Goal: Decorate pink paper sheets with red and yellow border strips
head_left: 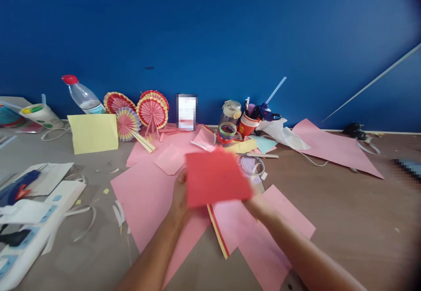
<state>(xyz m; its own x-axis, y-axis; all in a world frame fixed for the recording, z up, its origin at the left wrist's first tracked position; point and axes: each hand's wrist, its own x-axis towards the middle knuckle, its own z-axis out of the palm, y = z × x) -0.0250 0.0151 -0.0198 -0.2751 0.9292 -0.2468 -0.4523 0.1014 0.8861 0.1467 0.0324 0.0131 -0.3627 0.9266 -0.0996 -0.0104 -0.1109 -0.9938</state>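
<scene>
A sheet of red paper (pixel 217 178) is held up in front of me, a little blurred, between both hands. My left hand (pixel 180 194) grips its left edge, with the fingers partly behind the sheet. At the lower right corner my right hand (pixel 258 201) has hold of it, and most of those fingers are hidden. Beneath lie large pink paper sheets (pixel 144 203), overlapping on the table. A narrow red and yellow paper strip (pixel 219 234) rests on them, just below the red sheet.
Folded paper fans (pixel 152 112) and a red-capped bottle (pixel 82 96) stand along the blue wall. Behind the red sheet are a clear jar (pixel 230 115) and a red paper cup (pixel 248 124) with tools. A power strip (pixel 42 221) lies at left, pink paper (pixel 332 148) at right.
</scene>
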